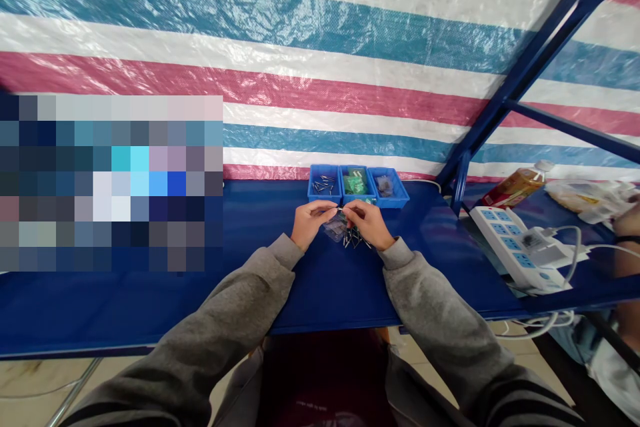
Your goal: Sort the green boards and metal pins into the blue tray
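My left hand (310, 221) and my right hand (371, 222) meet just in front of the blue bins, fingertips nearly touching. Both pinch a small, thin, silvery piece (340, 209); its exact kind is too small to make out. Beneath my right hand lies a loose pile of slim black-and-silver metal parts (352, 237). Beside that pile, under the fingers, is a clear plastic bag (334, 229) with its contents unclear. The left blue bin (325, 199) has a few slim metal parts in it. Green packets (355, 182) fill the middle bin, and greyish clear bags (385, 185) lie in the right bin.
A white power strip (515, 247) with plugged-in chargers (543, 245) stands at right, near a tilted drink bottle (520, 183) and a plastic bag (590, 199). A blue metal frame (480, 127) rises there. Another person's arm (629, 233) shows at the right edge. Pixelation covers the left.
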